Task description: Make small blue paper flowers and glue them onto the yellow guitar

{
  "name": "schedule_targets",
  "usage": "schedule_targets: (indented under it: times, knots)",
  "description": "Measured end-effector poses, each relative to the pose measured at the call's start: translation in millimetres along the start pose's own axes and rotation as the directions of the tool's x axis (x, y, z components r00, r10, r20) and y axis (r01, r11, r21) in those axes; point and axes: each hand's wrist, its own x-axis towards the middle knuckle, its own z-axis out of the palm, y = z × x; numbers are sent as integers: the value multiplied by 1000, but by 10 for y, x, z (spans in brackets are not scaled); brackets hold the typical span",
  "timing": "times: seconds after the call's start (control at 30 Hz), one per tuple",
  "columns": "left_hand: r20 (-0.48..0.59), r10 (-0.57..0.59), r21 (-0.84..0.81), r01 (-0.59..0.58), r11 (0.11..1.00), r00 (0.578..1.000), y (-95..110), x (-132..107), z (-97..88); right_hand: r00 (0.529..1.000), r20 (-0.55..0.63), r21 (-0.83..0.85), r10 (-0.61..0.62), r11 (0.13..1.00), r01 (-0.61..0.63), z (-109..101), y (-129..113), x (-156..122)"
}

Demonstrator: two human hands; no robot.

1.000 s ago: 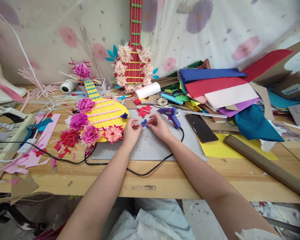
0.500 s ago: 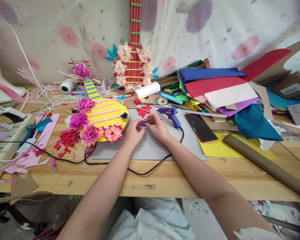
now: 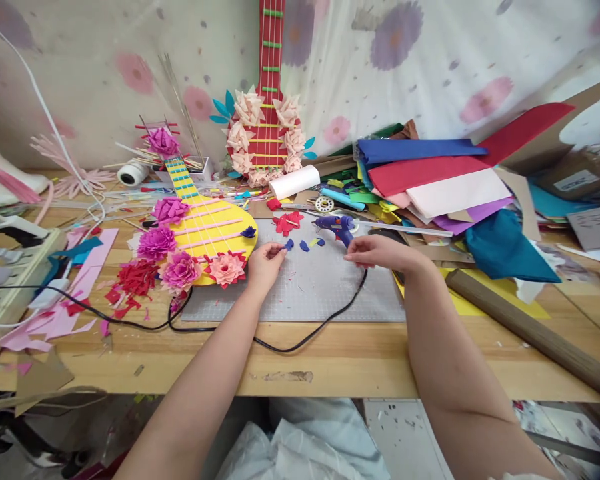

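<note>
My left hand [image 3: 264, 261] rests on the grey cutting mat [image 3: 300, 287] and pinches a small blue paper petal [image 3: 289, 245] between its fingertips. Two more blue petal scraps [image 3: 311, 243] lie on the mat just beyond. My right hand [image 3: 375, 252] hovers over the handle of the blue glue gun [image 3: 336, 225], fingers curled down onto it; whether they have closed round it I cannot tell. To the left lies a yellow paper guitar [image 3: 207, 225] trimmed with pink and red paper flowers [image 3: 180, 268].
The glue gun's black cord [image 3: 300, 340] loops across the mat's front edge. A dark phone [image 3: 410, 257] is partly hidden behind my right wrist. Stacked coloured paper sheets [image 3: 430, 177] fill the right side, with a cardboard tube [image 3: 530, 330] in front. A red guitar [image 3: 267, 127] leans against the wall. Red scraps [image 3: 125, 293] litter the left.
My hands, working the blue piece together at the mat's centre, have parted. The right hand has moved right to the glue gun, while the left keeps the blue petal.
</note>
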Motion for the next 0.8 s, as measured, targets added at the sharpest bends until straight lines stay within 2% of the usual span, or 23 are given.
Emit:
schedule_targets:
  times: [0.03,0.07,0.13,0.17,0.23,0.37,0.4,0.43,0.5,0.57,0.63,0.8]
  knots:
    - [0,-10,-20,10,1000,1000,8,-1,4,991,-124,-72,41,996,-50,-40,65,-3]
    - [-2,-17,-38,17,999,1000,15,-3,6,959,-277,-121,54,989,-90,-49,122,25]
    - [-6,-28,-71,28,997,1000,25,-6,6,860,-510,-153,19,982,-113,13,205,158]
    - [-6,-32,-84,31,996,999,27,-7,4,826,-564,-145,-12,986,-84,71,228,248]
    - [-10,-33,-100,31,995,999,24,-8,-2,817,-576,-105,-28,994,-40,204,238,424]
    - [-26,-44,-102,41,994,999,8,-4,-6,764,-633,43,125,991,-127,368,184,575]
    - [-28,-49,-103,46,994,998,5,-2,-4,771,-623,89,131,991,-96,376,168,558]
    - [-29,-54,-103,51,993,998,3,-1,-2,798,-591,141,114,989,-37,375,151,524]
    - [-39,-63,-102,58,993,997,6,0,4,876,-480,253,42,963,93,365,108,428]
    - [-51,-64,-98,58,994,997,18,-2,8,933,-359,312,-33,937,154,370,46,331]
    - [-61,-64,-94,58,994,996,37,-8,11,955,-291,295,-54,945,144,400,-28,268]
    - [-62,-79,-91,73,993,995,77,-27,12,961,-269,216,-66,968,127,497,-146,254]
